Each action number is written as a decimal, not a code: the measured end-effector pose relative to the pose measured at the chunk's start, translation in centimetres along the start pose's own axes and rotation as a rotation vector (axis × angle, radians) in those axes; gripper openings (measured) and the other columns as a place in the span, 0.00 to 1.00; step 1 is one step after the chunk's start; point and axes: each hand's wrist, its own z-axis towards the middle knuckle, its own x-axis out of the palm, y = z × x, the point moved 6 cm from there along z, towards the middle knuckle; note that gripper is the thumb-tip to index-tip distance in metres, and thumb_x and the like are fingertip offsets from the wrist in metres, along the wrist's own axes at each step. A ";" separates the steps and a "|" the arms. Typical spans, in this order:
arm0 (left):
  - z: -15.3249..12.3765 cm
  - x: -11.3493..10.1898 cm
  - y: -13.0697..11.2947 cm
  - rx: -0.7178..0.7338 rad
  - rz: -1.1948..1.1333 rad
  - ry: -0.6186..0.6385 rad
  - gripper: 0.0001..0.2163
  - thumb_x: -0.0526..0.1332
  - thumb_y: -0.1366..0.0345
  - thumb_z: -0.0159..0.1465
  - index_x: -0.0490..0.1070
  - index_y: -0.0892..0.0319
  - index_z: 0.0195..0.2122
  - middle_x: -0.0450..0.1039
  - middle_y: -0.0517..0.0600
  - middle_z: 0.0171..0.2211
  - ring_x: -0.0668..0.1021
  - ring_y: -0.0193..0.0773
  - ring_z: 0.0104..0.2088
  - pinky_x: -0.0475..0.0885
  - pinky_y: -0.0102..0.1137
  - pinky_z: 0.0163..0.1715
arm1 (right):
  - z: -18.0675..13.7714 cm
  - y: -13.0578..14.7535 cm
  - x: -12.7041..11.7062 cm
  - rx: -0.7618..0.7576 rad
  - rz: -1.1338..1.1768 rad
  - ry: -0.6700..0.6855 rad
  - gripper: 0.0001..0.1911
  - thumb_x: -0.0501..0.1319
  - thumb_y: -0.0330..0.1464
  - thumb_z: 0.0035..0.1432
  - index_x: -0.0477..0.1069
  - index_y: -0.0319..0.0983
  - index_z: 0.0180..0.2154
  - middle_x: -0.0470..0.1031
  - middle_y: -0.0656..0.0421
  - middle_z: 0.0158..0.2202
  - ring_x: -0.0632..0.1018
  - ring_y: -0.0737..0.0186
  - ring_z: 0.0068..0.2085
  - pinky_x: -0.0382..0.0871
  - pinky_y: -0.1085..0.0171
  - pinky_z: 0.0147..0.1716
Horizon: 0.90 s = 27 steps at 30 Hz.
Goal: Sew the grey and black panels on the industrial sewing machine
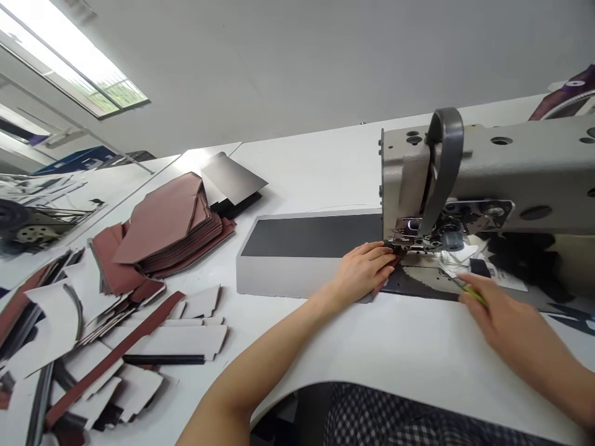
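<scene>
My left hand (365, 272) lies on a light grey panel (283, 277) with a broad dark strip (297, 236) along it. Its fingers stretch flat toward the needle and presser foot area of a sewing machine (493, 167). The panel's right end reaches under the machine head, where my fingers hide part of it. A bit of reddish-brown material shows below my fingertips. To the right, my right hand (506, 322) is closed around a small tool with a yellow-green handle (476, 296). Its thin metal tip points toward white scraps (458, 255) on the machine bed; the tool's exact kind is unclear.
Left of the panel stands a stack of reddish-brown pieces (162, 217). Grey sheets (232, 176) lie behind it. Many cut pieces (181, 341) spread over the table's left side. Black scraps (525, 260) and dark scissors-like handles (574, 317) are at the right.
</scene>
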 end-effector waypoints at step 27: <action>-0.1 0.4 0.2 -0.002 -0.031 -0.029 0.13 0.56 0.60 0.73 0.77 0.58 0.50 0.79 0.50 0.52 0.75 0.41 0.59 0.72 0.37 0.61 | 6.1 7.6 3.1 -0.230 -0.441 0.262 0.29 0.50 0.21 0.61 0.67 0.40 0.62 0.75 0.52 0.36 0.75 0.63 0.25 0.53 0.65 0.21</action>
